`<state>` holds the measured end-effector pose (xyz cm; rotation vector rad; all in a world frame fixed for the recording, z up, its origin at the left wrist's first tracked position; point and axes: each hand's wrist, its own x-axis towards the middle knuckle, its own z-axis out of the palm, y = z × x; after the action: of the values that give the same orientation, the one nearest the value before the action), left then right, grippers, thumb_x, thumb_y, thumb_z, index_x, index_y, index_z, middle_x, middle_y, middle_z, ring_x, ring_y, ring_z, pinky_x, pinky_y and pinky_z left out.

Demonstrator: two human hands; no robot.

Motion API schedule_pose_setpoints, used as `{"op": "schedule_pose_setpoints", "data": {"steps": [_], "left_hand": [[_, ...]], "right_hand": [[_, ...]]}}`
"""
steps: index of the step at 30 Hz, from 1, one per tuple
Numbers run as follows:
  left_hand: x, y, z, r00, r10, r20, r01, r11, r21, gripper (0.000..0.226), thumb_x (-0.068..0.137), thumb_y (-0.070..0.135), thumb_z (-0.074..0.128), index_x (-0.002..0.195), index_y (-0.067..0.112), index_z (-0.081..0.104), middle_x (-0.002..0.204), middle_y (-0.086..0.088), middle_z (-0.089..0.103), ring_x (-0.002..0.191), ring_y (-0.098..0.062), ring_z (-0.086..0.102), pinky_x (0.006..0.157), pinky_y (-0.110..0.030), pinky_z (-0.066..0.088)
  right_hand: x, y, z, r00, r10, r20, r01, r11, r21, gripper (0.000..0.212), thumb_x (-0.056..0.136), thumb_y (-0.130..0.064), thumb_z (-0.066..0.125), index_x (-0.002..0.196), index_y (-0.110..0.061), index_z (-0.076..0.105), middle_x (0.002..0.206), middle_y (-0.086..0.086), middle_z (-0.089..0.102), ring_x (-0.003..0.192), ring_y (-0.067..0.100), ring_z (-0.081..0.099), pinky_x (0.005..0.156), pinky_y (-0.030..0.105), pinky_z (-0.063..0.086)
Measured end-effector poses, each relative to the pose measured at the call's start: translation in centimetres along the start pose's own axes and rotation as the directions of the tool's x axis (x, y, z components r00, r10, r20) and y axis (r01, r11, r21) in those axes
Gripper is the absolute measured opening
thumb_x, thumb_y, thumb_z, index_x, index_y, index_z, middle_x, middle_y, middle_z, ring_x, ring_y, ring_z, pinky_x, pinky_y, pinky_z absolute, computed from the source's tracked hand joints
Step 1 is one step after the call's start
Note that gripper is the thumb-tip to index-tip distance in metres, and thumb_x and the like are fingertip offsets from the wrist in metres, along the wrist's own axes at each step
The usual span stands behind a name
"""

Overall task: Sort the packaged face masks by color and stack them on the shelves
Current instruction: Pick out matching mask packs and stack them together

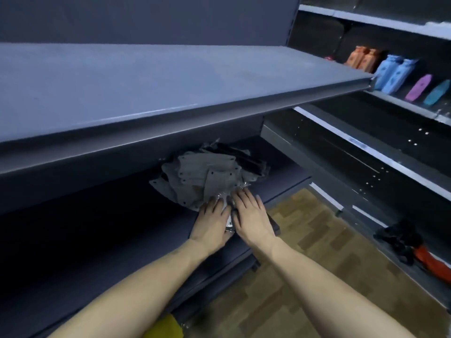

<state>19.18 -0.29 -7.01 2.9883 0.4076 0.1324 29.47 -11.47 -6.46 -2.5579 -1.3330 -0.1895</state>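
A loose pile of packaged grey face masks [200, 176] lies on the lower grey shelf [122, 228], with a few black masks [244, 159] behind it. My left hand [212, 223] and my right hand [251, 215] lie side by side at the pile's near edge, fingers stretched flat over a clear-wrapped pack [229, 223] between them. That pack is mostly hidden under my hands.
A broad grey shelf [146, 89] overhangs the pile. To the right, another shelving unit holds orange [363, 58], blue [395, 73], purple [418, 87] and teal [436, 92] packs. Black and red items [410, 242] lie on its bottom shelf. Wood-pattern floor [317, 252] shows below.
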Motion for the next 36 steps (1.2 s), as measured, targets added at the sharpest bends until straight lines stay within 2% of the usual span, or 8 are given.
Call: {"op": "schedule_pose_setpoints", "data": {"steps": [7,13,18,23,29,31,34,36], "left_hand": [[0.3,1.3,0.8,0.981,-0.139,-0.136,0.124,0.986,-0.112,0.065,0.088,0.034,0.062,0.144,0.005,0.044,0.150,-0.011,0.043,0.143,-0.032,0.033,0.122,-0.042,0.021],[-1.1,1.9,0.8,0.964,-0.220,-0.147,0.199,0.970,-0.142,0.068,0.096,0.033,0.057,0.152,0.006,0.032,0.160,-0.011,0.029,0.150,-0.029,0.019,0.124,-0.036,0.007],[-3.9,0.7,0.6,0.934,-0.262,-0.242,0.209,0.952,-0.224,0.043,0.091,0.013,0.063,0.134,0.015,0.060,0.140,-0.011,0.056,0.130,-0.034,0.052,0.108,-0.045,0.043],[-6.6,-0.7,-2.0,0.766,-0.465,-0.444,0.235,0.845,-0.480,0.032,0.092,0.002,0.047,0.116,0.018,0.061,0.114,0.004,0.064,0.103,-0.017,0.061,0.090,-0.029,0.049],[-8.7,-3.7,-5.7,0.398,-0.834,-0.383,0.251,0.501,-0.828,0.036,0.103,0.011,0.044,0.138,0.018,0.041,0.134,-0.003,0.056,0.118,-0.021,0.057,0.092,-0.023,0.044],[-10.3,-5.4,-6.1,0.383,-0.855,-0.351,0.337,0.483,-0.808,0.054,0.102,0.013,0.047,0.152,0.023,0.029,0.149,-0.005,0.043,0.121,-0.025,0.056,0.091,-0.027,0.048],[-13.5,-7.5,-5.5,0.407,-0.864,-0.296,0.587,0.496,-0.640,0.077,0.098,0.019,0.055,0.157,0.032,0.008,0.146,-0.011,0.038,0.100,-0.032,0.063,0.074,-0.042,0.057],[-15.4,-9.2,-4.2,0.432,-0.862,-0.266,0.767,0.506,-0.395,0.085,0.093,0.023,0.061,0.158,0.029,0.006,0.151,-0.017,0.030,0.122,-0.035,0.051,0.094,-0.045,0.051]], "right_hand": [[3.0,2.3,2.5,0.946,-0.322,-0.028,0.323,0.944,0.065,0.050,0.098,-0.028,0.036,0.142,-0.012,0.053,0.150,0.008,0.047,0.147,0.025,0.032,0.121,0.044,0.016],[3.7,3.0,2.8,0.887,-0.457,-0.066,0.462,0.878,0.129,0.047,0.099,-0.029,0.037,0.138,-0.011,0.057,0.146,0.009,0.051,0.144,0.024,0.032,0.122,0.045,0.016],[2.9,2.9,2.8,0.859,-0.509,-0.062,0.512,0.845,0.156,0.048,0.105,-0.040,0.034,0.141,-0.015,0.052,0.151,0.006,0.045,0.147,0.023,0.027,0.121,0.047,0.019],[2.4,0.4,2.6,0.888,-0.449,-0.094,0.459,0.873,0.162,0.066,0.100,-0.046,0.043,0.154,-0.010,0.030,0.160,0.014,0.028,0.150,0.030,0.019,0.122,0.049,0.018],[2.7,-6.4,2.0,0.881,-0.455,-0.127,0.471,0.869,0.150,0.073,0.096,-0.046,0.054,0.152,-0.008,0.026,0.158,0.019,0.026,0.147,0.036,0.022,0.122,0.052,0.017],[2.7,-8.9,2.3,0.858,-0.507,-0.076,0.513,0.846,0.146,0.070,0.097,-0.050,0.045,0.153,-0.012,0.027,0.158,0.015,0.028,0.148,0.033,0.021,0.122,0.052,0.018],[2.4,-12.5,3.5,0.819,-0.572,0.041,0.559,0.812,0.171,0.064,0.098,-0.052,0.032,0.152,-0.019,0.036,0.160,0.009,0.031,0.149,0.029,0.021,0.122,0.048,0.016],[2.2,-14.3,4.2,0.805,-0.584,0.103,0.561,0.807,0.187,0.061,0.099,-0.051,0.022,0.150,-0.024,0.041,0.159,0.006,0.035,0.150,0.028,0.020,0.123,0.047,0.013]]}}
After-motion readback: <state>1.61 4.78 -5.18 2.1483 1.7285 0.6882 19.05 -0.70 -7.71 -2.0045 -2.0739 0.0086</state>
